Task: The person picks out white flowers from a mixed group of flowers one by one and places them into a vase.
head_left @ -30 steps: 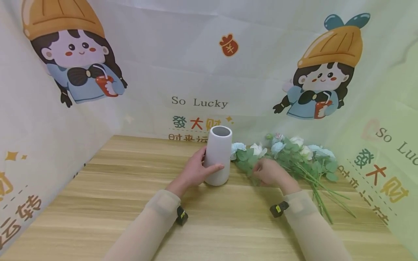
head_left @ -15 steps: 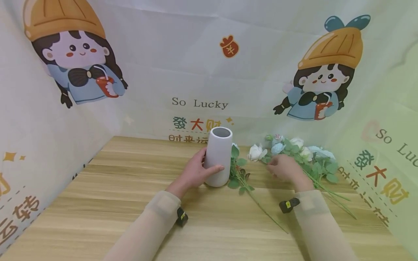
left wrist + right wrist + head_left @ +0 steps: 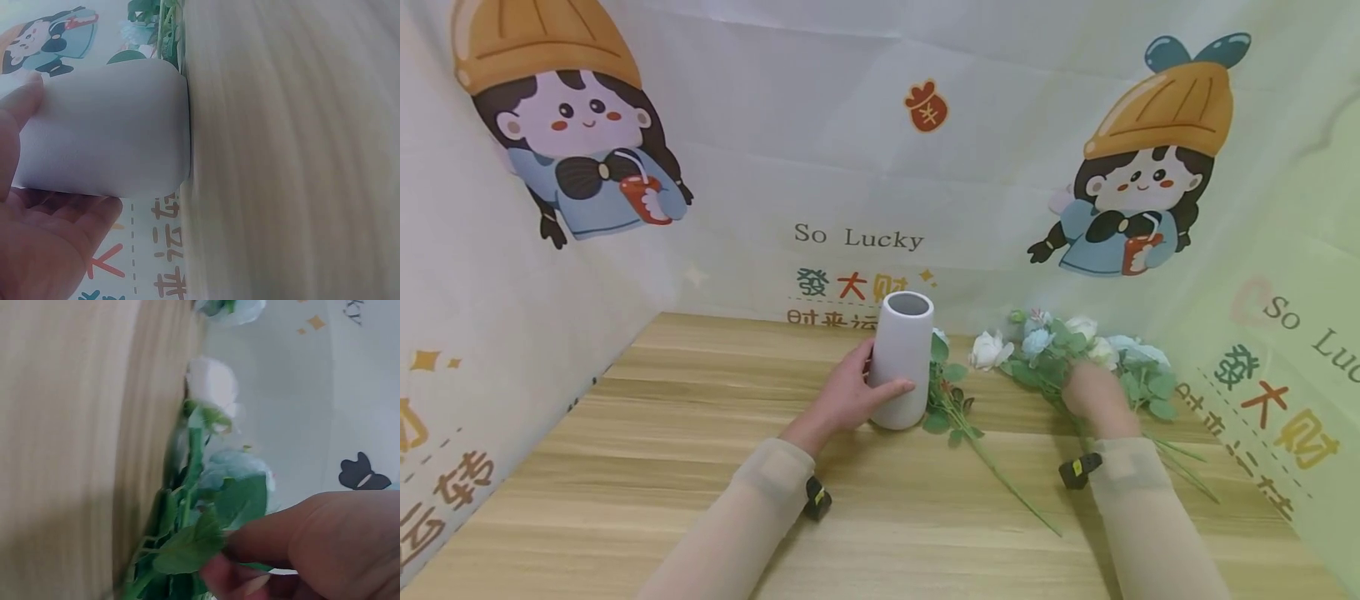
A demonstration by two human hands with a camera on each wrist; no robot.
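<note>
My left hand [image 3: 850, 385] grips the tall white vase [image 3: 901, 367], which stands upright on the table with its mouth up. In the left wrist view, the thumb lies on one side of the vase [image 3: 119, 128] and the fingers on the other. Among the bunch of flowers [image 3: 1078, 337], my right hand [image 3: 1097, 392] has its fingers curled at the green leaves [image 3: 187, 547], seemingly pinching a flower stem there; the exact grip is partly hidden. A white rose [image 3: 990, 350] lies at the bunch's left end. One blue flower with a long stem [image 3: 1000, 475] lies beside the vase, its head mostly hidden.
The wooden table [image 3: 670, 467] is enclosed by printed cloth [image 3: 752, 125] at the back and sides. Loose stems [image 3: 1195, 479] stick out from the bunch toward the front right.
My right hand has moved right, away from the vase, into the flower bunch. The stem beside the vase now lies in plain view. My left hand and the vase have stayed put.
</note>
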